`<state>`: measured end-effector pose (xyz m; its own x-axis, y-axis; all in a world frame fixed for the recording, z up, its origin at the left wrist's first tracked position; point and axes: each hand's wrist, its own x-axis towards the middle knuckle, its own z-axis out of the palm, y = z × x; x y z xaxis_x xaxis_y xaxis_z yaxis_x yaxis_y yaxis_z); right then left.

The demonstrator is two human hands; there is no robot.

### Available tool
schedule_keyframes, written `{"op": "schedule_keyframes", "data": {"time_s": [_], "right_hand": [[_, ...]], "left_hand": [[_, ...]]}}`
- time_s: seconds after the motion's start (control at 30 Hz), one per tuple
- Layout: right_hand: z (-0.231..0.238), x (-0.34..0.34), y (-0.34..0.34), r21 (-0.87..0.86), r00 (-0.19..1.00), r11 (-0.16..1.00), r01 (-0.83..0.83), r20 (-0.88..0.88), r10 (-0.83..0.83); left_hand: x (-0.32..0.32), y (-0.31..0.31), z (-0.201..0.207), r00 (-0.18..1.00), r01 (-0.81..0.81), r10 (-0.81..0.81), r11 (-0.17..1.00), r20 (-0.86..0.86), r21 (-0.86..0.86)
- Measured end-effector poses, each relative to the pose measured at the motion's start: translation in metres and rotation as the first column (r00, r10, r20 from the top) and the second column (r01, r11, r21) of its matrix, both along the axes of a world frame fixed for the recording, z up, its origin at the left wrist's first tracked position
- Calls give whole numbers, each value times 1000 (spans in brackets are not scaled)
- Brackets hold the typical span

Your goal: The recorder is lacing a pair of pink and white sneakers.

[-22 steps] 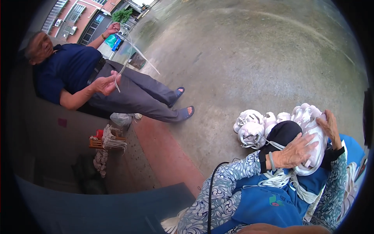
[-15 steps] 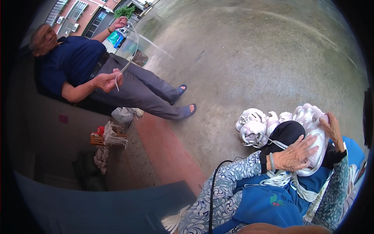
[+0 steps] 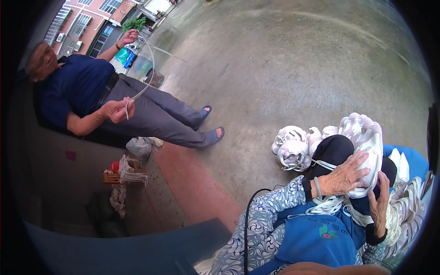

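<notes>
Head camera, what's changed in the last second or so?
The seated person has raised the far hand, drawing the thin white strip into a taller arc. The left hand and right hand stay on the white bundle over the dark cloth.

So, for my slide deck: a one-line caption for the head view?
Left hand pressing a white woven bundle, right hand under it, on a blue-aproned lap.

Soft daylight, sharp centre, dark warped rim
</notes>
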<state>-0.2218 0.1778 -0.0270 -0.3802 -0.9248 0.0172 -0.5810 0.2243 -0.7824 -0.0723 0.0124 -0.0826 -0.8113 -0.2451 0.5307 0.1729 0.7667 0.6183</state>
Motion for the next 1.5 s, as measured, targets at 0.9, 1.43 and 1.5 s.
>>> {"op": "schedule_keyframes", "data": {"time_s": [0.9, 1.43, 1.5], "right_hand": [[1, 4, -36, -204, 968, 977, 54, -230, -102], [156, -6, 5, -816, 353, 482, -319, 370, 859], [139, -3, -7, -843, 314, 439, -311, 345, 885]], "left_hand": [[5, -21, 38, 927, 57, -52, 998, 372, -1], [-66, -85, 55, 870, -268, -8, 832, 493, 486], [-65, -101, 37, 835, -294, -8, 838, 551, 459]]}}
